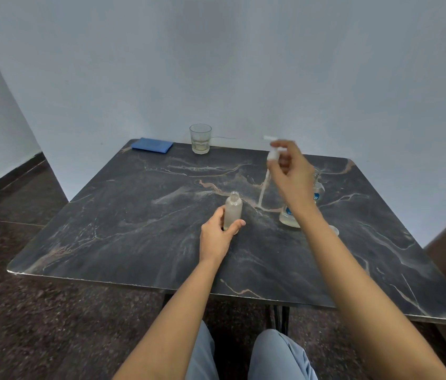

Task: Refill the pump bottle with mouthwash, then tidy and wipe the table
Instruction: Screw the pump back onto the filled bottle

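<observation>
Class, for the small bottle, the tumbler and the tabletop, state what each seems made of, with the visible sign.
Small bottle: frosted plastic or glass, cloudy walls. Tumbler: clear glass, perhaps plastic; see-through sides. Tabletop: dark stone or marble-print laminate; pale veins, dull sheen.

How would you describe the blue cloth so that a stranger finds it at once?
Look at the dark marble table, at its far edge by the wall. The blue cloth lies flat at the far left corner, left of the drinking glass. Unlike the clear glass, it is flat and blue.
</observation>
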Available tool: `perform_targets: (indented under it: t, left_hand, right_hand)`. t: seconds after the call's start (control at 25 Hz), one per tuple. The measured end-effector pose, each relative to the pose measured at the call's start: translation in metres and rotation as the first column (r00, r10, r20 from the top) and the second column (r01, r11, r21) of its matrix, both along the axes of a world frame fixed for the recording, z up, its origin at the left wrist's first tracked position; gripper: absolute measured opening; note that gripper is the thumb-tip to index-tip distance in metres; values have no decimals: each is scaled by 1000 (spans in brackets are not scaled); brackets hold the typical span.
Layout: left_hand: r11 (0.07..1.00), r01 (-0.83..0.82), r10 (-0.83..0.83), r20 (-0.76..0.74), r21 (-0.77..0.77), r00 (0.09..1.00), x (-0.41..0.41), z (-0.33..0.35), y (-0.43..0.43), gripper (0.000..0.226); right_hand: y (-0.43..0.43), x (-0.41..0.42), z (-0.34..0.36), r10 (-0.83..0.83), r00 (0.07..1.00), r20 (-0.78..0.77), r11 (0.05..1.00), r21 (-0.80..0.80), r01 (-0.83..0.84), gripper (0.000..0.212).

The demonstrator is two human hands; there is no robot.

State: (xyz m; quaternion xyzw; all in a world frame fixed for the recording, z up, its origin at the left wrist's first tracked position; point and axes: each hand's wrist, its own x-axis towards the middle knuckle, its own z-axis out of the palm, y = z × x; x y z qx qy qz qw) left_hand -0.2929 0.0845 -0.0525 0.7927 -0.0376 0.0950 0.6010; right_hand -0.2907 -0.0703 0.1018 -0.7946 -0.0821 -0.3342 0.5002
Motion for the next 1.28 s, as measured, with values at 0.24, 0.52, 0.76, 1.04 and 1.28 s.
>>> perform_targets:
  t: [0.24,0.52,0.76,1.04,1.28]
  left_hand:
    - [1000,-5,5,1,20,1000,-1,1,-1,47]
    - [998,-17,16,27,53,1000,-1,3,-1,46]
    - [999,-21,20,19,45,1000,-2,3,-1,47]
    - [1000,-5,5,14,17,1000,-3,4,-1,46]
    - [1000,6,-6,25,0,1000,-5,7,-1,45]
  right_hand:
    - [24,-7,12,42,986,160,997,54,-51,20]
    - [33,1,-3,86,988,131,996,-18,-85,19]
    - [36,2,-23,123,990,72,992,-47,-120,20]
    - [34,2,-54,162,987,0,982,-99,-161,26]
    - [31,1,-73,179,984,22,967,-190,-172,29]
